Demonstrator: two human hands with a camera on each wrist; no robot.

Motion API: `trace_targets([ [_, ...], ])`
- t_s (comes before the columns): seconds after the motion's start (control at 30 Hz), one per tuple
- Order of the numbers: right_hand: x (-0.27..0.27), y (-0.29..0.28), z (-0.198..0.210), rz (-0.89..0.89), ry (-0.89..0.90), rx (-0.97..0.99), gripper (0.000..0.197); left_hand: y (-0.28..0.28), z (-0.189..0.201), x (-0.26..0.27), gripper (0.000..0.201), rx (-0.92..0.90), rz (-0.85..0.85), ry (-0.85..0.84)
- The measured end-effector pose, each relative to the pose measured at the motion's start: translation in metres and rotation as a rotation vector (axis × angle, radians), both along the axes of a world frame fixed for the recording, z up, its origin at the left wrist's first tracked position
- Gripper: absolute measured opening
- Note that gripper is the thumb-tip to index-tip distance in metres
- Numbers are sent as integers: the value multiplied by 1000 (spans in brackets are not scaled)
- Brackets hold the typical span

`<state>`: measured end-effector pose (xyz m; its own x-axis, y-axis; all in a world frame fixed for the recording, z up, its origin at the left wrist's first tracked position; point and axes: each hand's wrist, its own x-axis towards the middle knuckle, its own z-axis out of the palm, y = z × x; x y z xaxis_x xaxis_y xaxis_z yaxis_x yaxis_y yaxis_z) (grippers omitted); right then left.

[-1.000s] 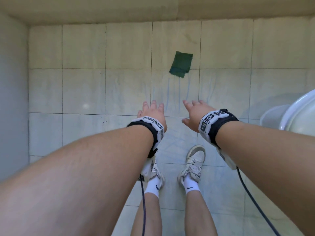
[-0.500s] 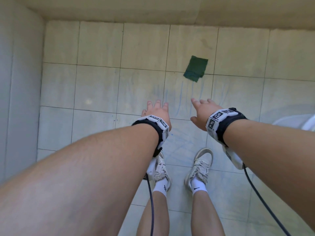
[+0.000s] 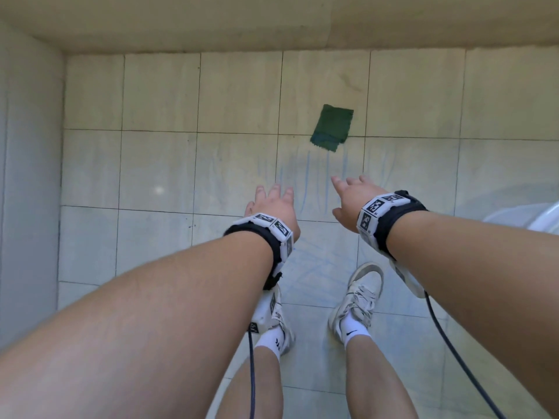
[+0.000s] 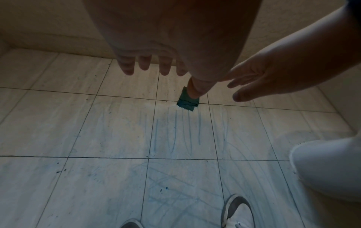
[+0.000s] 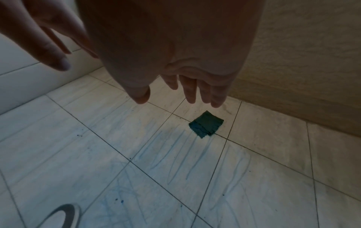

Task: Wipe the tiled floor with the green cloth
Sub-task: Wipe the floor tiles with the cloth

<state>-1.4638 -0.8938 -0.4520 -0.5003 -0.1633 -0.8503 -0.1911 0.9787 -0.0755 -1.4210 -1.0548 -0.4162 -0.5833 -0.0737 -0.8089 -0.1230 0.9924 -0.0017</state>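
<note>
Head view: the folded dark green cloth [image 3: 332,127] lies on the pale tiled floor [image 3: 157,167], ahead of the empty, relaxed fingers; the right hand [image 3: 351,204] is nearer than the left hand [image 3: 273,208]. Left wrist view: the left thumb partly hides the cloth. Right wrist view: the cloth's long axis points away from the fingertips [image 5: 190,95].

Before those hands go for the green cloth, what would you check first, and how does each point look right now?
1. Cloth lying free on the floor: ok.
2. Left hand holds nothing, fingers relaxed: ok.
3. Right hand holds nothing, fingers spread: ok.
4. Hands touching the cloth: not ok, both are apart from it.
5. Nothing between hands and cloth: ok.
6. Cloth wet or dry: cannot tell.
</note>
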Motion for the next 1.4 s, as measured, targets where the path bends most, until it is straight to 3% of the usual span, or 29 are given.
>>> trace_targets([
  [0.27, 3, 36, -73, 6, -20, 43, 76, 36, -74, 8, 76, 39, 31, -27],
  [0.53, -4, 21, -161, -51, 63, 28, 74, 16, -166, 3, 77, 42, 30, -2],
  [0.77, -77, -11, -262, -80, 234, -4, 75, -12, -268, -43, 78, 61, -8, 90],
  [1.03, -171, -28, -357, -131, 474, -115, 69, -36, -377, -91, 80, 109, -64, 344],
  [1.1, -157, -24, -371, -96, 436, -126, 68, -39, -383, -92, 83, 93, -102, 367],
  [1.2, -88, -10, -369, -80, 358, -137, 68, -41, -376, -86, 86, 85, -116, 320],
  [1.3, -43, -1, -366, -83, 455, -173, 64, -41, -380, -88, 88, 94, -106, 307],
  [1.4, -52, 0, -374, -137, 613, -200, 66, -34, -394, -94, 91, 109, -109, 339],
])
